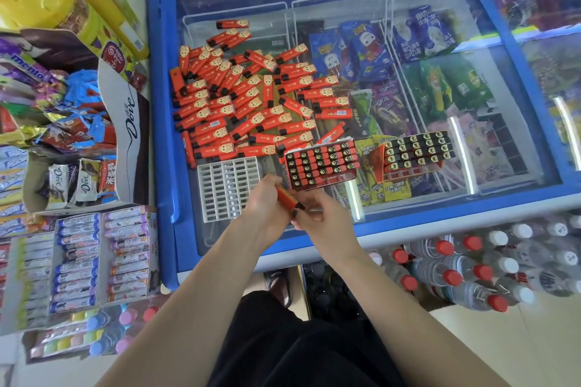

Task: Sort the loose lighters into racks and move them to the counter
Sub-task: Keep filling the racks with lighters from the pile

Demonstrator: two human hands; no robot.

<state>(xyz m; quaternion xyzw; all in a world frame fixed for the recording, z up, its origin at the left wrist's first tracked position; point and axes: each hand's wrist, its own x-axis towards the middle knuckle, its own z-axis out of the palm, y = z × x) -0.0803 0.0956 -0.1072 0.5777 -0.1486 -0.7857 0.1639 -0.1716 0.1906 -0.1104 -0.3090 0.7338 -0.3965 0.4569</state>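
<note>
Both grips pinch 1 lighter [287, 199], empty rack [231, 188] left, full rack [320, 163] behind

Blue-framed glass freezer lid [314, 248], loose red lighters [245, 97], empty white rack [231, 188], two filled racks [320, 163]

a heap of red lighters [248, 100] with black caps lies scattered flat on the freezer's glass lid. just below it sits an empty white rack [231, 188]. to its right stand two filled racks [320, 163], [416, 151], caps up, tilted. one red lighter [287, 198] is held slantwise above the empty rack's right edge.
</note>
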